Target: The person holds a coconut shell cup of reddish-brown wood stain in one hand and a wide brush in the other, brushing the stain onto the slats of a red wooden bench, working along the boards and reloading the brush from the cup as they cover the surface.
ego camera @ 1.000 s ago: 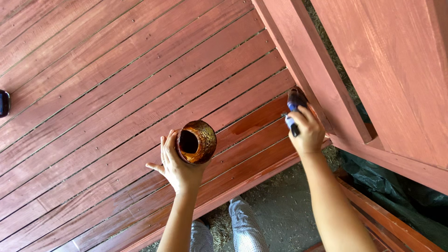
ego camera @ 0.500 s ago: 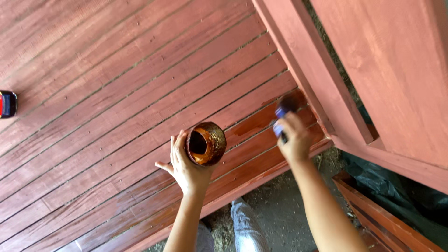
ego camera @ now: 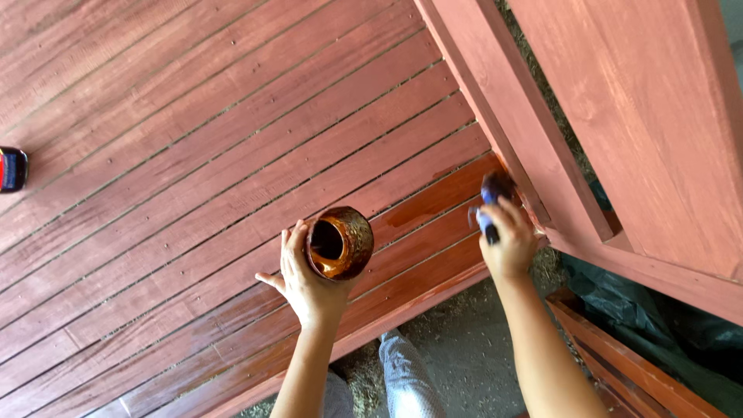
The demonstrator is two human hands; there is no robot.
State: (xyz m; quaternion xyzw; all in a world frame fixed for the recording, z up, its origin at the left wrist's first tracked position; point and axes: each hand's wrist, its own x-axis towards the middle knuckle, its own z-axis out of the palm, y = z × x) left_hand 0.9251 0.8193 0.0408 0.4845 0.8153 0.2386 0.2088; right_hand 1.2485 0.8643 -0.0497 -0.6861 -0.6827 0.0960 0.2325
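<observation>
My left hand (ego camera: 303, 279) holds a small round jar (ego camera: 340, 241) coated in brown stain, its mouth turned toward me. My right hand (ego camera: 507, 240) grips a brush with a blue handle (ego camera: 487, 220); its head (ego camera: 498, 186) presses on the red-brown slatted wooden deck (ego camera: 193, 155) by the foot of a slanted wooden beam (ego camera: 503, 116). The boards around the brush look darker and wet. Both forearms reach up from the bottom of the view.
A small dark and red object (ego camera: 13, 169) lies on the slats at the far left. A broad wooden panel (ego camera: 650, 116) fills the upper right. Below the deck edge are gravel ground (ego camera: 464, 348), my jeans legs (ego camera: 402, 379), another plank (ego camera: 619, 356) and dark sheeting (ego camera: 665, 317).
My right hand has moved the brush up and right along the board toward the beam's foot. The left hand with the jar drifted slightly right. The view shifted a little.
</observation>
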